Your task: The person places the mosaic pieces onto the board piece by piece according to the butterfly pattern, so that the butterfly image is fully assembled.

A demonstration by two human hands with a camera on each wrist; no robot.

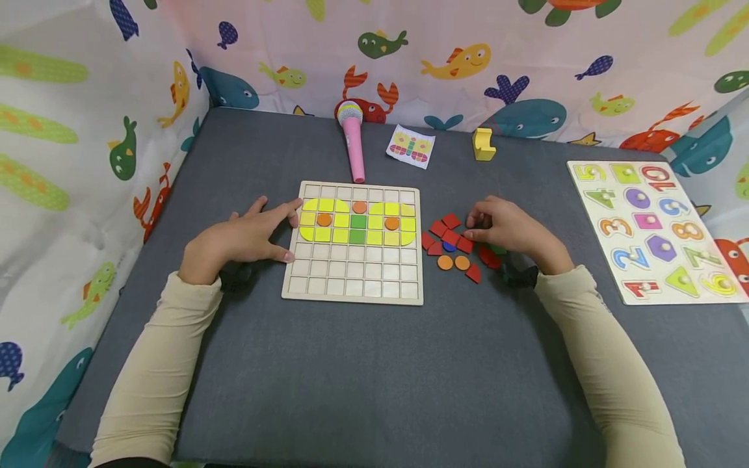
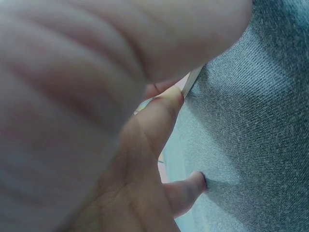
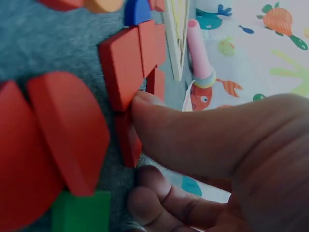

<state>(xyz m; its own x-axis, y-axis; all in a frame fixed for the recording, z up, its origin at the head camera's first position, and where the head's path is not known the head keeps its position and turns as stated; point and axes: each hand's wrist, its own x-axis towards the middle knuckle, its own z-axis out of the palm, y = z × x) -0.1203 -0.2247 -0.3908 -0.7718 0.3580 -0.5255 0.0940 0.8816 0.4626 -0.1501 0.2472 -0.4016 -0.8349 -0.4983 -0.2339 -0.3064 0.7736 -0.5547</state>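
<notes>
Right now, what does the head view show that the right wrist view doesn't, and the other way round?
Of the two, only the head view shows the left hand, the number board and the yellow block. Only the right wrist view clearly shows the thick side edges of the red pieces. Both show the right hand, those pieces, a blue piece, the pink microphone and the grid board.

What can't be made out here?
Left wrist: most of the board, behind the left hand.
Right wrist: whether the right hand pinches a red piece; its thumb hides the contact.
Right wrist: green piece, cut off by the bottom edge.
Head: details of the paper card, too small.
</notes>
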